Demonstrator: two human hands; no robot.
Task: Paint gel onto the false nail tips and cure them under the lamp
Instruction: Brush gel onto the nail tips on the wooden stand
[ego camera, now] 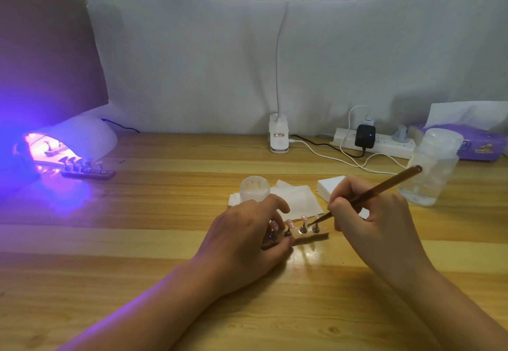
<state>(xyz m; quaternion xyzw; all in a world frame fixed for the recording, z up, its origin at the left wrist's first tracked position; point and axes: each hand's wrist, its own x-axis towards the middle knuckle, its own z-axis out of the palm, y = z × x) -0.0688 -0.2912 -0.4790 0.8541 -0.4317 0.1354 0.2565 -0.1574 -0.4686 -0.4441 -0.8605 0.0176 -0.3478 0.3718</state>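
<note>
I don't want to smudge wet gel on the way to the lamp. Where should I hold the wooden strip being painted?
Take the wooden strip by its bare side edges at an end, coming in low from the side, as the left hand does at its left end. The nail tips stand on pegs along its top, so a grasp from above would likely touch them.

The surface [137, 213] is pale wood with a streaked grain and a smooth, slightly glossy finish that mirrors the lamplight. A brown wooden strip [313, 238] carries glossy pink nail tips [303, 218] on small shiny metal bases [303, 230], beside matt white paper wipes [299, 199]. The bottle [433, 166] and small jar [255, 187] look like frosted translucent plastic; the brush handle [384, 184] is glossy amber-brown.
</note>
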